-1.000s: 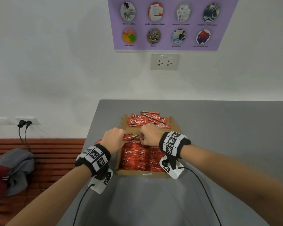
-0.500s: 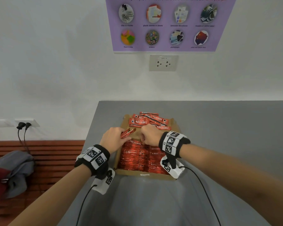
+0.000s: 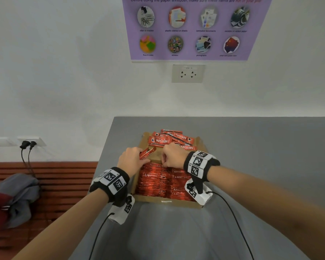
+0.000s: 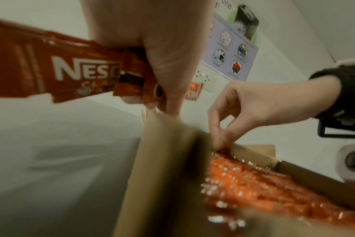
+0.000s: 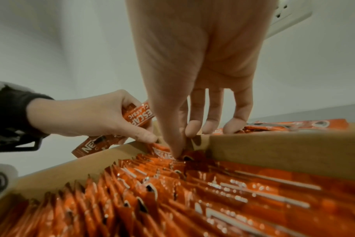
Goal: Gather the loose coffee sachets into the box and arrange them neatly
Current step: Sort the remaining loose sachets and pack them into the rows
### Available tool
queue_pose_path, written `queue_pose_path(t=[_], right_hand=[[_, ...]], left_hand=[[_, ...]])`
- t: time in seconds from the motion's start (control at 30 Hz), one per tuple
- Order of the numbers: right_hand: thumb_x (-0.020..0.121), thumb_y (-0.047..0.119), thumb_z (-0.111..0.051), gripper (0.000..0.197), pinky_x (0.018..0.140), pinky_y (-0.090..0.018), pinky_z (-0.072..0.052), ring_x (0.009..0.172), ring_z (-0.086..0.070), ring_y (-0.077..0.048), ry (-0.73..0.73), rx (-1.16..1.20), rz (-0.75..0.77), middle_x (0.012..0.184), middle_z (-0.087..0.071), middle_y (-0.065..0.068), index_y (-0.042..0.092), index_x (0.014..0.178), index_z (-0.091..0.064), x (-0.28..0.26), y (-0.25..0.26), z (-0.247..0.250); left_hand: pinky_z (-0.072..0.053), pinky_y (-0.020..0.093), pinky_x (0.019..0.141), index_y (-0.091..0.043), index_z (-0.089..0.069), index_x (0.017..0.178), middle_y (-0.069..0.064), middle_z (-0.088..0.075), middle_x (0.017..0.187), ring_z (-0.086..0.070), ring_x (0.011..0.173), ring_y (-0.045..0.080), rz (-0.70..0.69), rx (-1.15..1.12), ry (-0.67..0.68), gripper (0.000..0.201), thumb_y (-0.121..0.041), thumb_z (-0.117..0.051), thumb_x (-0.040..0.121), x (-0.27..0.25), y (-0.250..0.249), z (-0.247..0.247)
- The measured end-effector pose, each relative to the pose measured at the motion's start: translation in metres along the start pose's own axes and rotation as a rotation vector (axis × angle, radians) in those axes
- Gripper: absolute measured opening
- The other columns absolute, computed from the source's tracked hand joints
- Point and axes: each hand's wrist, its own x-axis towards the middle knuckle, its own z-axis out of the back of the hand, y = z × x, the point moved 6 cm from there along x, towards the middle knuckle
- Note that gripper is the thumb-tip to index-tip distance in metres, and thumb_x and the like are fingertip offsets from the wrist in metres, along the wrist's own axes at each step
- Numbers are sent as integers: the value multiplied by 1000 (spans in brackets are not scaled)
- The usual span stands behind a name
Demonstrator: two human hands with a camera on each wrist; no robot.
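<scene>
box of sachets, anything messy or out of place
Yes: a loose pile of Nescafe sachets lies flat and crisscrossed at the far end of the cardboard box, unlike the packed rows of sachets standing on edge at the near end.

I am tilting the sachets [image 3: 147, 152] in my left hand [image 3: 130, 159] more steeply, and I am lowering my right hand [image 3: 172, 156] toward the packed row [image 3: 163, 182].

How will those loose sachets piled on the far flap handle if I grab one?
Likely slippery: the loose sachets look glossy. Probably light and slightly bendy, since the left hand holds a few sachets by one end. The overlapping pile may slide.
</scene>
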Motion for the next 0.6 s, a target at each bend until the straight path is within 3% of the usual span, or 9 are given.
queue_pose_path(t=[0.17, 0.27, 0.33, 0.4, 0.47, 0.53, 0.6], right_hand=[[82, 22, -68, 11, 71, -30, -52, 75, -62, -16, -28, -104, 11, 84, -71, -2, 12, 83, -73, 0, 13, 1], [80, 20, -68, 10, 73, -33, -53, 81, -64, -21, -53, -139, 0, 85, -71, -5, 11, 83, -72, 5, 18, 0], [79, 17, -67, 9, 72, -33, -53, 81, -65, -23, -60, -136, 0, 84, -71, -6, 9, 82, -72, 5, 19, 1], [80, 14, -66, 10, 69, -30, -51, 80, -65, -23, -70, -129, -14, 83, -70, -9, 5, 82, -71, 5, 18, 4], [80, 11, -65, 10, 70, -31, -52, 79, -65, -24, -74, -122, -22, 82, -70, -11, 3, 80, -71, 5, 16, 4], [79, 10, -64, 11, 73, -35, -54, 79, -65, -26, -62, -121, -15, 81, -71, -11, 3, 80, -72, 6, 17, 3], [80, 11, -64, 11, 73, -37, -54, 78, -65, -26, -60, -137, -12, 81, -70, -11, 3, 80, -72, 6, 16, 3]], left_hand=[[-48, 28, 59, -15, -63, 75, -1, -65, 71, -61, 64, 18, -76, 10, -36, 23, -34, -62, 87, -7, -6, 4], [-34, 15, 50, -20, -55, 65, -8, -56, 61, -53, 55, 9, -155, 24, 40, 26, -28, -58, 90, -14, -11, 0], [-36, 13, 50, -17, -57, 66, -10, -56, 60, -54, 55, 8, -173, 5, 106, 26, -26, -57, 90, -16, -6, 0], [-41, 15, 56, -12, -64, 75, -3, -65, 71, -60, 63, 12, -214, 28, 192, 22, -25, -57, 90, -18, -3, -1], [-45, 20, 69, -13, -68, 98, 1, -70, 95, -64, 80, 16, -289, 125, 259, 19, -24, -55, 89, -23, -7, -6], [-44, 23, 81, -19, -62, 118, -1, -67, 111, -62, 95, 18, -334, 196, 269, 30, -23, -54, 89, -28, -13, -8], [-45, 25, 86, -22, -58, 123, -2, -64, 117, -61, 100, 17, -327, 212, 277, 35, -22, -54, 88, -28, -16, -10]])
